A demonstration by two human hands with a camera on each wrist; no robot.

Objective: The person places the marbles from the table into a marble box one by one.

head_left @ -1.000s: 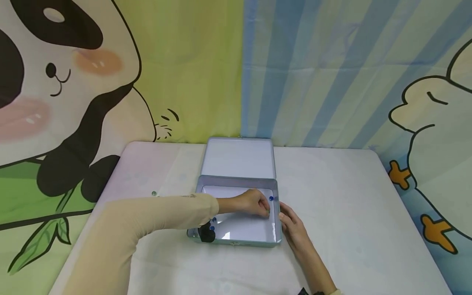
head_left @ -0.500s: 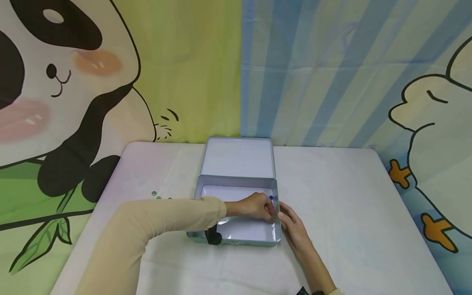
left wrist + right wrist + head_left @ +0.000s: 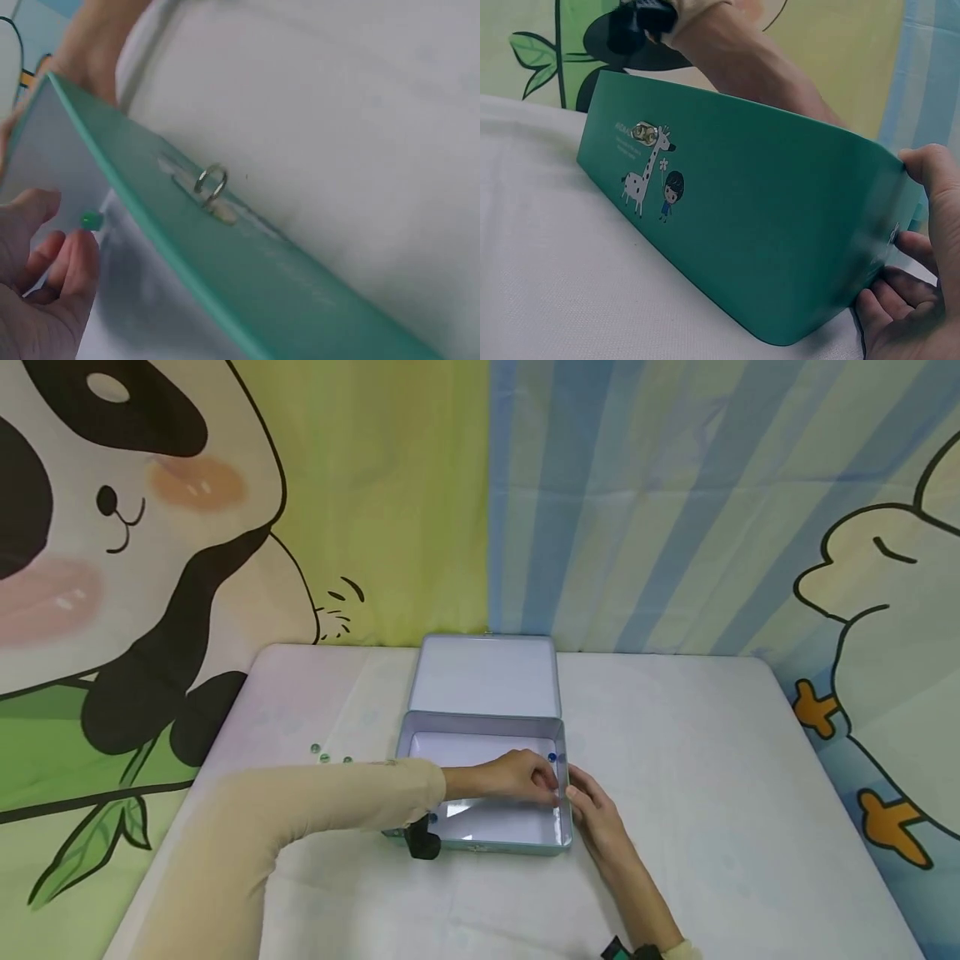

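A green bead (image 3: 91,220) beside the left fingers (image 3: 81,266) shows only from that wrist.

I face a printed backdrop (image 3: 420,502) with a panda (image 3: 142,552) at left and a pale, orange-footed figure (image 3: 907,652) at right. A white tabletop (image 3: 667,735) extends before me.

Green bead (image 3: 91,220) at the left hand (image 3: 517,775), blue bead (image 3: 552,757) beyond; teal tin box (image 3: 780,217) with black-spotted white giraffe (image 3: 637,184) against the right hand (image 3: 597,814).

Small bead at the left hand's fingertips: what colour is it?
Green; the small bead shows best in the left wrist view.
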